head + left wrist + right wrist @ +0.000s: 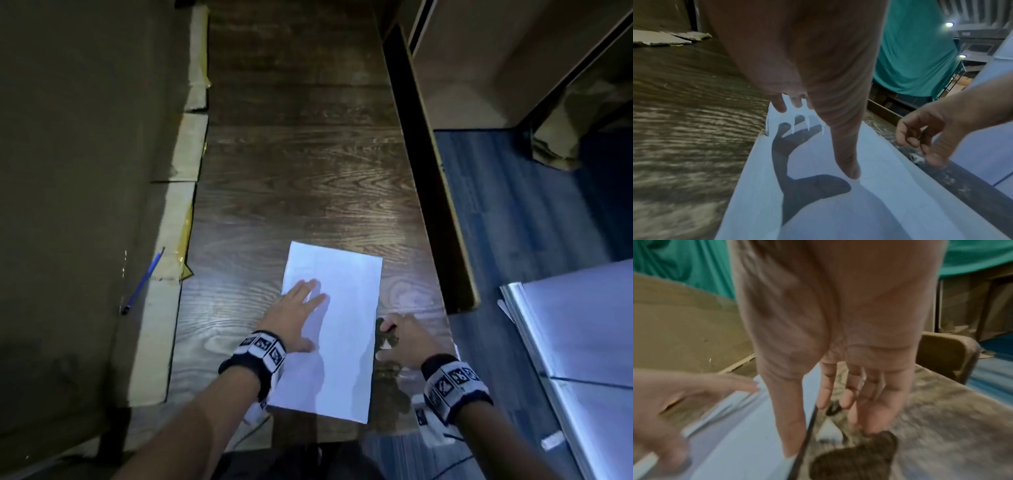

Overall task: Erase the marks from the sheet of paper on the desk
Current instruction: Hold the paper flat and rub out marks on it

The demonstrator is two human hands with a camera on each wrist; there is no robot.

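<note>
A white sheet of paper [342, 342] lies on the dark wood desk [301, 171], near its front edge. No marks on it are plainly readable. My left hand [308, 318] rests flat on the sheet's left part, fingers straight and spread, the thumb [851, 168] touching the paper [879, 203]. A small white eraser [387, 344] lies on the desk just off the sheet's right edge. My right hand [394, 339] hovers over the eraser [829, 430], its fingers [859, 394] hanging loose, holding nothing.
A blue pencil [142, 281] lies on the brown cardboard [68, 171] left of the desk. A dark upright board [428, 171] borders the desk's right side, with blue floor [513, 240] beyond. A shiny metal surface [582, 325] stands at the right.
</note>
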